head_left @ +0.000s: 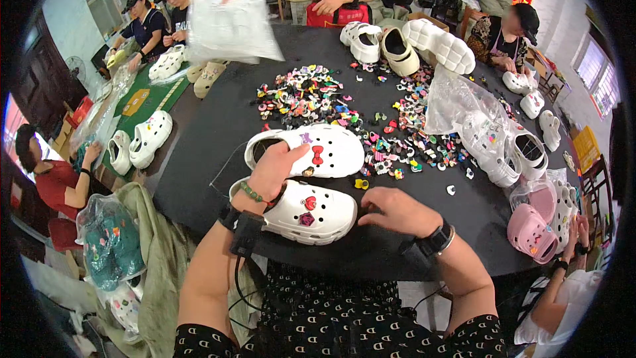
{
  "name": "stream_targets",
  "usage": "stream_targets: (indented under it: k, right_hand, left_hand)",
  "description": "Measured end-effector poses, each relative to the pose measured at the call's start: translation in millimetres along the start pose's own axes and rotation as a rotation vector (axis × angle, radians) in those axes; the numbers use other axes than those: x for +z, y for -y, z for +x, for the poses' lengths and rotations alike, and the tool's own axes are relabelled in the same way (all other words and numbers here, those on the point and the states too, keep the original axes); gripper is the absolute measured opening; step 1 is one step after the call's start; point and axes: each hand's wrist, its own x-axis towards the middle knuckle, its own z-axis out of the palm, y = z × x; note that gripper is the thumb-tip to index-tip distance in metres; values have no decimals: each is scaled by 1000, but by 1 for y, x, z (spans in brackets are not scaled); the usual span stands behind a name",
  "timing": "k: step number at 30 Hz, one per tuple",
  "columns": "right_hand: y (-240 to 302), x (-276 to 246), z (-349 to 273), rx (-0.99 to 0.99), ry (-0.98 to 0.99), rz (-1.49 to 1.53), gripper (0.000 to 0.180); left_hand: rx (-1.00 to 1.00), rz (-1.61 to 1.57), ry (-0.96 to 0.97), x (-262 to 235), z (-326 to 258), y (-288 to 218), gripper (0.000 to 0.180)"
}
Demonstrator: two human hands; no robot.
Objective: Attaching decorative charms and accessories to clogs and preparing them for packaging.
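Two white clogs lie side by side before me on the black table. The farther clog (341, 152) carries a red bow charm, a purple charm and a small figure charm. On the nearer clog (318, 215) sit a round red charm and a dark pink pentagon charm. My left hand (268, 169) grips the farther clog near its opening, the thumb on its upper; some of its fingers are hidden between the two clogs. Just off the nearer clog's toe is my right hand (401, 212), fingers curled and thumb apart, with nothing visible in it. A yellow charm (361, 184) lies beside the toes.
Heaps of colourful charms (301, 96) spread beyond the clogs. Bagged white clogs (487, 136) and pink clogs (530, 232) stand at the right. Across the table, a person holds a clear plastic bag (232, 30). Other people work around the edges. A green mat (142, 103) lies left.
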Motion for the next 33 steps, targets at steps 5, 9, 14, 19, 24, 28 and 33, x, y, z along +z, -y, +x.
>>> stream_targets:
  k: [5, 9, 14, 19, 24, 28, 33]
  right_hand:
    - [-15, -25, -2, 142, -8, -65, 29]
    - [-25, -38, -6, 154, 13, -18, 29]
    - [-51, -51, 0, 147, -33, -126, 26]
    - [-55, -47, 5, 171, 12, -138, 29]
    - [-53, -42, 13, 211, 14, -106, 33]
    - [-78, -47, 19, 169, -119, -180, 29]
    - [-84, -56, 39, 141, -150, -222, 31]
  left_hand:
    - [66, 244, 164, 3, 4, -15, 30]
    - [0, 309, 266, -4, 17, -10, 34]
    - [-175, 420, 114, 3, 14, -25, 37]
    - [-112, 178, 231, -1, 17, -14, 35]
    - [-115, 163, 276, -8, 22, -8, 31]
    - [-157, 236, 191, -16, 28, -1, 29]
    - [-177, 243, 138, -13, 30, -1, 30]
